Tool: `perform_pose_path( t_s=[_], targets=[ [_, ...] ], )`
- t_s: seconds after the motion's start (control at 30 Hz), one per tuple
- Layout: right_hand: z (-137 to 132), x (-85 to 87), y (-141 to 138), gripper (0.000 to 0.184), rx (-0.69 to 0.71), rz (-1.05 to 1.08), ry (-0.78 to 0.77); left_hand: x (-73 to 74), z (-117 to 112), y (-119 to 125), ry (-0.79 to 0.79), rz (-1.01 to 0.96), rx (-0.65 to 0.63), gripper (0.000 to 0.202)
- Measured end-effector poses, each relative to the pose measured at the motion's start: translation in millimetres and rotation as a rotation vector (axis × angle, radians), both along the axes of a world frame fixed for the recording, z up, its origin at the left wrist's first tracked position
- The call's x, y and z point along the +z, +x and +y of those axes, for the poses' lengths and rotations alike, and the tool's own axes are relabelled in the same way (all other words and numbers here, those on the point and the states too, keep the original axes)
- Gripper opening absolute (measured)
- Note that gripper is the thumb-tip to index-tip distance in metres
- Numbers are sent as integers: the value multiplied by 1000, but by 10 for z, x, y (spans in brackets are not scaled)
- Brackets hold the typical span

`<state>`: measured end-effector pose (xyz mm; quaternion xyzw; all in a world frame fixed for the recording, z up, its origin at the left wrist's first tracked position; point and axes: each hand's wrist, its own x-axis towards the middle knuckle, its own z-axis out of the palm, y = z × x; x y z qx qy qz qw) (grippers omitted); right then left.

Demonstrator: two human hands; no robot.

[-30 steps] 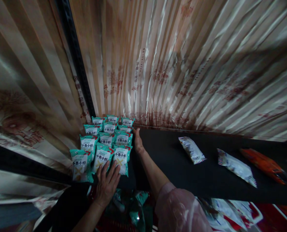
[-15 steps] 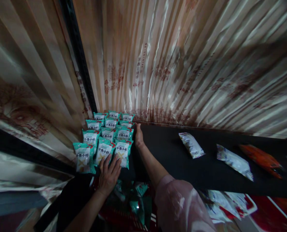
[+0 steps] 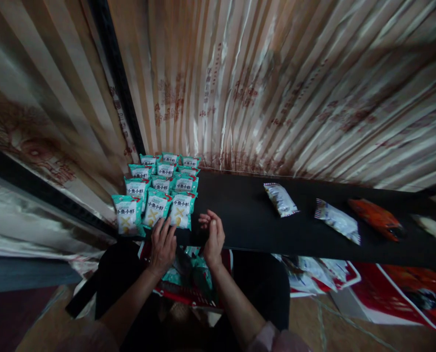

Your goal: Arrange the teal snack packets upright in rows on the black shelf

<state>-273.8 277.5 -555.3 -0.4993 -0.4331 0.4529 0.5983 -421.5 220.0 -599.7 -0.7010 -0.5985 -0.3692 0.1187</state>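
Rows of teal-and-white snack packets [image 3: 181, 209] stand at the left end of the black shelf [image 3: 232, 205]. My left hand [image 3: 163, 247] lies open, its stretched fingertips at the lower edge of the front middle packet [image 3: 156, 208]. Just right of the front row, my right hand [image 3: 213, 239] is held above the shelf's front edge. Its fingers are loosely bent and apart, with nothing in them. Below both hands, a red basket [image 3: 194, 299] between my legs holds more teal packets [image 3: 172, 276], partly hidden by my hands and forearms.
Farther right on the shelf lie a white packet [image 3: 281, 199], a second white packet [image 3: 337, 221], an orange packet [image 3: 375, 217] and a pale one [image 3: 432, 227]. Red baskets [image 3: 368, 296] with packets stand below. Patterned curtains [image 3: 240, 88] and a dark post [image 3: 117, 73] border the shelf.
My right hand has drawn back from the right side of the rear packets to the shelf's front edge. The left hand stays by the front row, and the view has shifted slightly.
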Motion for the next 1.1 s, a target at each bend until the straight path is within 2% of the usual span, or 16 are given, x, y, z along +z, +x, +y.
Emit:
perform_pose_path(
  t_s=[0.1, 0.17, 0.2, 0.23, 0.33, 0.37, 0.43, 0.67, 0.83, 1.1],
  targets=[
    [-392, -104, 116, 34, 143, -148, -2, -142, -381, 119, -76, -66, -49, 35],
    [-598, -230, 155, 32, 288, -296, -19, -318, -586, 184, -176, -104, -126, 35],
    [-680, -305, 155, 32, 369, -361, -50, -425, -650, 203, -243, -127, -116, 35],
    [-747, -388, 142, 33, 447, -414, -102, -538, -684, 212, -301, -147, -59, 35],
    [-862, -649, 41, 30, 597, -571, -229, -848, -629, 175, -456, -236, 306, 32],
    [-876, -734, -2, 30, 642, -589, -256, -926, -577, 145, -500, -258, 393, 29],
    [-871, -887, -86, 28, 693, -619, -333, -1032, -461, 76, -506, -268, 453, 26],
    [-703, -1271, -342, 29, 665, -447, -567, -1211, -227, -68, -538, -326, 639, 34],
    [-621, -1431, -513, 25, 609, -230, -597, -1319, -219, -102, -608, -352, 643, 31],
    [-608, -1572, -523, 19, 582, -151, -659, -1348, -199, -91, -781, -367, 578, 35]
  ],
)
